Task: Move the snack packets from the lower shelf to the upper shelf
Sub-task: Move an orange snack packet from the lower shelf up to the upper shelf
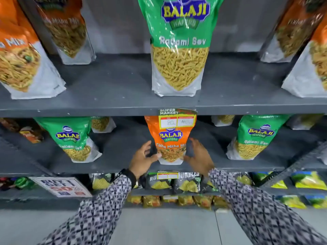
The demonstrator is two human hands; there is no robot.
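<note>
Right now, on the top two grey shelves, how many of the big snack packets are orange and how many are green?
Orange packets: 5
Green packets: 3
Total: 8
Not counted: the back-row packets on the lower shelf, whose coloured tops are hidden.

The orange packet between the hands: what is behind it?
Behind the orange packet only the dark grey shelf and shadow show on either side. Anything straight behind is covered by the packet and the price tag. Both hands flank it, open.
</note>
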